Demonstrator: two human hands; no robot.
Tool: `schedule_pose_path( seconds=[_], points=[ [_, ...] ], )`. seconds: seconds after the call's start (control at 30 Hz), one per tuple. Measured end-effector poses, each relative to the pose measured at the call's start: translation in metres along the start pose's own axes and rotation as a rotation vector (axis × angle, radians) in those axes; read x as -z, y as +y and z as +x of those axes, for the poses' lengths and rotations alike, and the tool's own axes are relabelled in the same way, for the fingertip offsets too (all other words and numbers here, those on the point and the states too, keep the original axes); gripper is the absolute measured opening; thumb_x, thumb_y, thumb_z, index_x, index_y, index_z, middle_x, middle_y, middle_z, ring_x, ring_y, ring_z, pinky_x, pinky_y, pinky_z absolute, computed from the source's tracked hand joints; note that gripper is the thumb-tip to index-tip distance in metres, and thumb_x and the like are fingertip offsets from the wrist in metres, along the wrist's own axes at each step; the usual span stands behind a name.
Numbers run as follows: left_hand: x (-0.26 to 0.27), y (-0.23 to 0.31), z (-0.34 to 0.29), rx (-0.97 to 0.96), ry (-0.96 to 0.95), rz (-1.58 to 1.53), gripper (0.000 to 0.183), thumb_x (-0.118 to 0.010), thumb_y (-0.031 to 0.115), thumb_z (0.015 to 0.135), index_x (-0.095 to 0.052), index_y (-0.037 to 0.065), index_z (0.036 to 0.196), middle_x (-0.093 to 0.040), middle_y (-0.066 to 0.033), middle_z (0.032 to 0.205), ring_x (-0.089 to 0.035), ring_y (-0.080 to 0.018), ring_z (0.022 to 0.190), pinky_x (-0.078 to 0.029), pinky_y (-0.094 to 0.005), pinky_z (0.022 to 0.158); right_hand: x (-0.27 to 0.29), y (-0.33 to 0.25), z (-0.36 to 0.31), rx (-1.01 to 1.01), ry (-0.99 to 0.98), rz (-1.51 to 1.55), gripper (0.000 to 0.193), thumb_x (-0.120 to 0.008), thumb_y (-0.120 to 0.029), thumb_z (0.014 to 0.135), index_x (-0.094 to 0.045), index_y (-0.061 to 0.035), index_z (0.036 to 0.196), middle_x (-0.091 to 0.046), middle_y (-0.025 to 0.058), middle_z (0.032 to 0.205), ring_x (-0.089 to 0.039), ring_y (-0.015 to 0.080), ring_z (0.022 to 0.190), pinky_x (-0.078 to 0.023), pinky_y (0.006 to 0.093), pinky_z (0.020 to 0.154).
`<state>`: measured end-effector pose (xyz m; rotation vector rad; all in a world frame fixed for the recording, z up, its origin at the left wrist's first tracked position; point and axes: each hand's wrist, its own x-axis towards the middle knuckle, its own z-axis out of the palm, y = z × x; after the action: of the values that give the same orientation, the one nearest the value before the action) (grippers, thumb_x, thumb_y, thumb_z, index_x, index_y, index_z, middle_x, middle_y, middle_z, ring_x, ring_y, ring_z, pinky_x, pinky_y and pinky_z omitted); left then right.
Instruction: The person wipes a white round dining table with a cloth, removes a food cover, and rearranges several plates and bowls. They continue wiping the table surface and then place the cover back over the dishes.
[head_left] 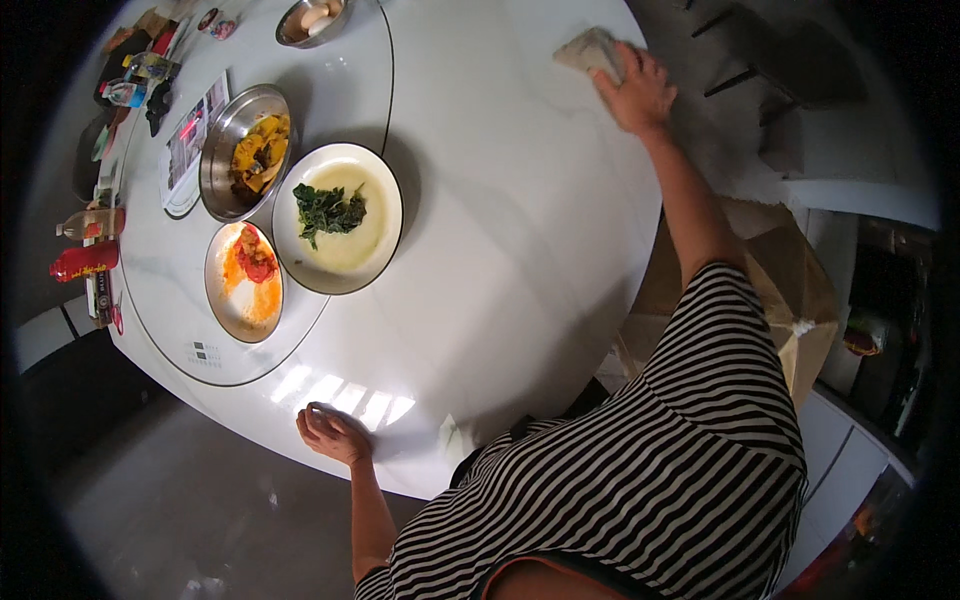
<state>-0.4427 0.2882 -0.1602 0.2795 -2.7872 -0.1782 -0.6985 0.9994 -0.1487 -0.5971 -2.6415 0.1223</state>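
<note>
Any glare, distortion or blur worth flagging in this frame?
Head view: window glare streaks the white table beside the left hand; fisheye bends the table edge and blackens the corners; the right hand on the cloth is slightly soft; the dishes are sharp.
</note>
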Motion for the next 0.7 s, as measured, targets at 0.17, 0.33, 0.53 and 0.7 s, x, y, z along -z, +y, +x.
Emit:
schedule_pose_path(
  seconds=[0.17,0.33,0.53,0.7],
  points=[
    [-0.002,-0.004,0.0,0.009,-0.013,0.029,0.053,-0.035,0.046,0.102,-0.051,0.008,0.135,-0.046,-0.0178,0.14,-0.045,-0.0367,0.126,-0.037,-0.0522,0.102,-0.018,0.028,0.066,-0.085,-0.075,0.006,0.077,-0.05,-0.072,0.086,-0.036,-0.0308,0.149,-0.041,0.012,0.148,-0.044,0.0376,0.13,-0.039,0.0557,0.103],
    [0.0,-0.003,0.002,0.002,-0.015,0.025,0.048,-0.041,0.042,0.101,-0.052,0.009,0.134,-0.045,-0.0162,0.14,-0.044,-0.0358,0.128,-0.037,-0.0506,0.103,0.004,0.014,0.068,-0.261,-0.192,0.078,0.075,-0.054,-0.063,0.086,-0.036,-0.0252,0.148,-0.044,0.0157,0.142,-0.05,0.0393,0.124,-0.042,0.053,0.101],
    [0.0,0.001,0.003,0.023,-0.004,0.045,0.045,-0.042,0.04,0.1,-0.05,0.012,0.134,-0.044,-0.0146,0.14,-0.041,-0.035,0.13,-0.033,-0.0525,0.104,0.001,0.025,-0.006,-0.334,-0.104,0.081,0.075,-0.053,-0.066,0.088,-0.029,-0.0313,0.151,-0.044,0.022,0.138,-0.054,0.0471,0.116,-0.048,0.0583,0.09],
    [0.001,0.001,0.0,0.037,0.017,0.017,0.041,-0.048,0.032,0.097,-0.05,0.012,0.132,-0.045,-0.013,0.139,-0.041,-0.0333,0.131,-0.033,-0.0523,0.104,0.058,-0.014,-0.098,-0.413,-0.201,0.043,0.076,-0.056,-0.062,0.089,-0.027,-0.0304,0.152,-0.041,0.0206,0.14,-0.05,0.0478,0.119,-0.044,0.0584,0.094]
  ],
)
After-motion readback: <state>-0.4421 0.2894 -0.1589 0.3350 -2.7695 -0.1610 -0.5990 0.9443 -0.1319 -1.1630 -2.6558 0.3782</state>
